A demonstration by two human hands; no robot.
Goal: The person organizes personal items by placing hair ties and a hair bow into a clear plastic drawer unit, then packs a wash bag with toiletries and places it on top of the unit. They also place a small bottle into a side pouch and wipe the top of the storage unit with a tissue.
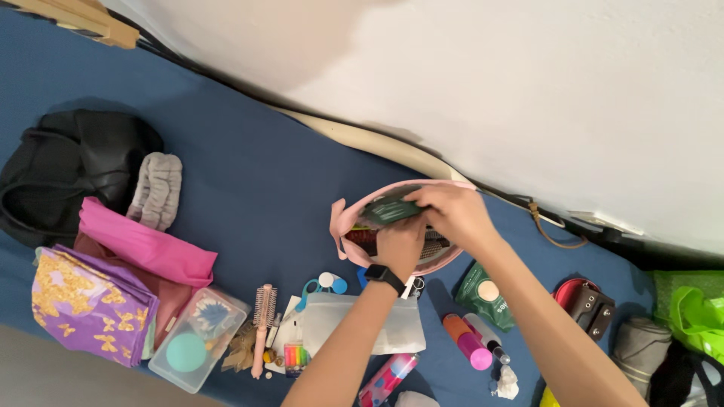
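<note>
Many small things lie spread over a blue bed cover point(249, 181), with a pale wall along its far edge. At far left sits a black bag point(68, 169), and a grey ribbed headband point(157, 190) leans against it. Just below, a folded pink cloth point(147, 249) lies over a purple cloth with gold butterflies point(87, 305). Beside these stands a clear plastic box point(197, 339) holding a teal round sponge, and next to it a pink hairbrush point(262, 324) lies upright in the view, then a small pack of coloured markers point(295, 356) and a frosted zip pouch point(354, 324).

In the middle, a pink pouch point(343, 222) stands open on the cover. The left hand point(400, 243), a black watch point(385, 277) on its wrist, reaches into the pouch mouth; its fingers are hidden inside, so whether they grip anything cannot be told. The right hand point(452, 211) comes over the top, fingers closed on a dark green packet point(388, 211) held at the pouch opening. The forearms cross over the zip pouch and hide part of it.

To the right lie a green sachet point(483, 295), an orange and pink bottle point(467, 341), a red case with a dark clasp point(584, 301), a grey roll point(641, 343) and a bright green bag point(694, 313).
</note>
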